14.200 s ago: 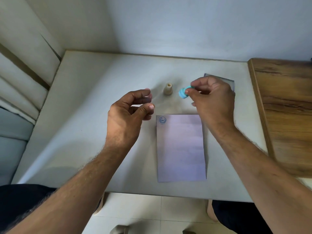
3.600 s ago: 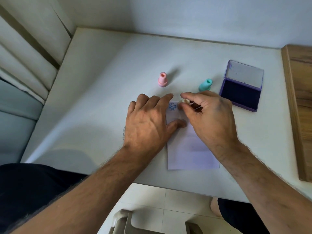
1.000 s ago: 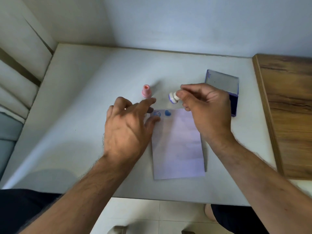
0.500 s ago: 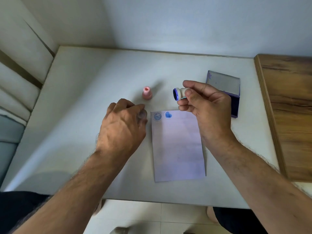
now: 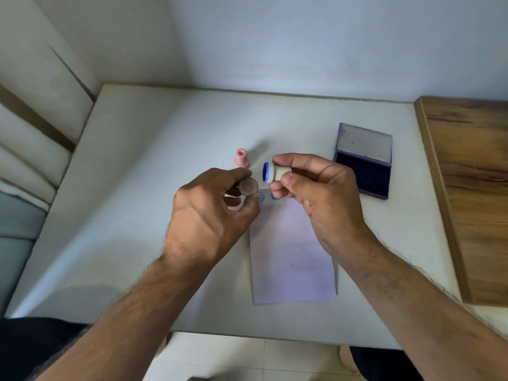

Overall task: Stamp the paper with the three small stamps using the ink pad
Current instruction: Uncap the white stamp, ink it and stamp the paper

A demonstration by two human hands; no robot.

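Far left of the frame I see pale cushions [image 5: 30,138] beside the white table [image 5: 154,188]. Left of centre, the pink stamp [image 5: 242,158] stands upright on the table, apart from both hands. My left hand [image 5: 209,215] hovers at mid-frame, forearm rising from the lower left, knuckles toward the camera, fingers curled and pinching a small round beige cap [image 5: 248,186]. Just right of it, my right hand [image 5: 316,199] comes in from the lower right and grips the beige stamp [image 5: 276,172] between thumb and fingers, held sideways with its blue-inked face turned left toward the cap. Under the hands lies the paper [image 5: 294,259], two blue prints at its top edge. In the upper right, the ink pad [image 5: 362,166] sits open, beside a wooden surface [image 5: 467,188].
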